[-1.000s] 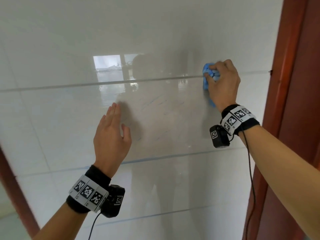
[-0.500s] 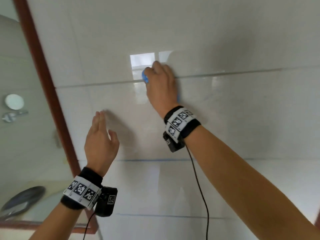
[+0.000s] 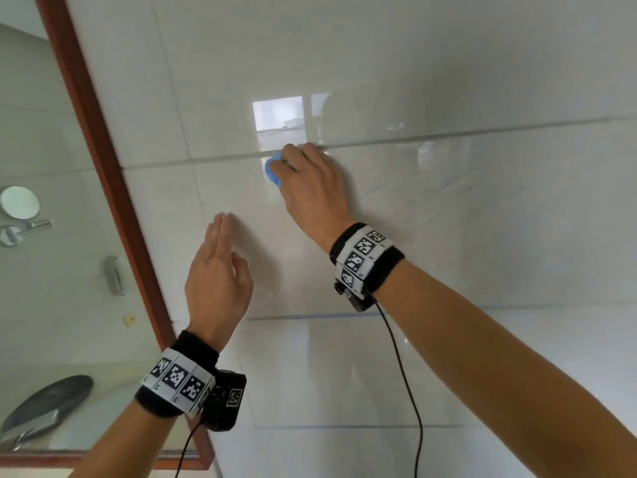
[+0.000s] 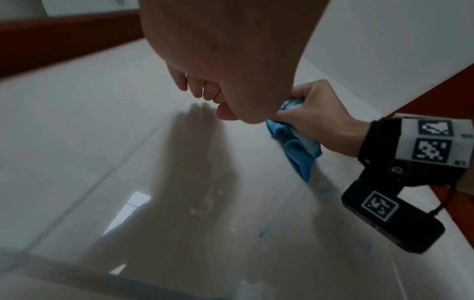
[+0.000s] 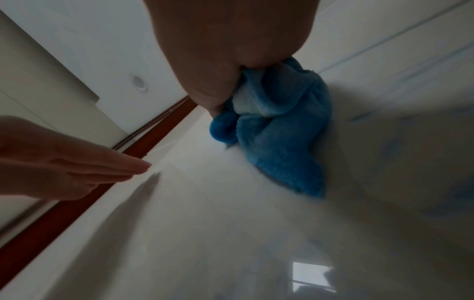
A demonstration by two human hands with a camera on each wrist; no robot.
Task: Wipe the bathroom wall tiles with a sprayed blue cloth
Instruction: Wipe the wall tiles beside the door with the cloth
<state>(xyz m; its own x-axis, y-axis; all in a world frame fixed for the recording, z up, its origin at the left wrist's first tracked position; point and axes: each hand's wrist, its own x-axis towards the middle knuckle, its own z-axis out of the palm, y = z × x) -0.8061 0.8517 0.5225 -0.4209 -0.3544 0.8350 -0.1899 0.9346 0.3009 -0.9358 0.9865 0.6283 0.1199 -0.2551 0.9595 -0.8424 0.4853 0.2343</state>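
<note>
My right hand (image 3: pixel 303 177) grips a bunched blue cloth (image 3: pixel 272 172) and presses it against the glossy white wall tiles (image 3: pixel 482 219), just below a horizontal grout line. From the right wrist the blue cloth (image 5: pixel 277 130) shows as a crumpled wad hanging under my fist onto the tile. In the left wrist view the cloth (image 4: pixel 297 146) trails below the right hand (image 4: pixel 318 119). Lower and to the left, my left hand (image 3: pixel 217 270) is held flat with straight fingers close to the wall, holding nothing. Faint streaks mark the tile right of the cloth.
A red-brown wooden frame (image 3: pixel 107 188) runs diagonally down the left, bordering a mirror or glass panel that shows a round mirror (image 3: pixel 19 203), a metal bracket (image 3: pixel 26 229) and a dark basin (image 3: pixel 48 398). A bright window reflection (image 3: pixel 278 113) sits above the cloth.
My right hand has swept the cloth leftward along the grout line, from near the right door frame to the middle tile. The view has swung left, bringing the frame and mirror in.
</note>
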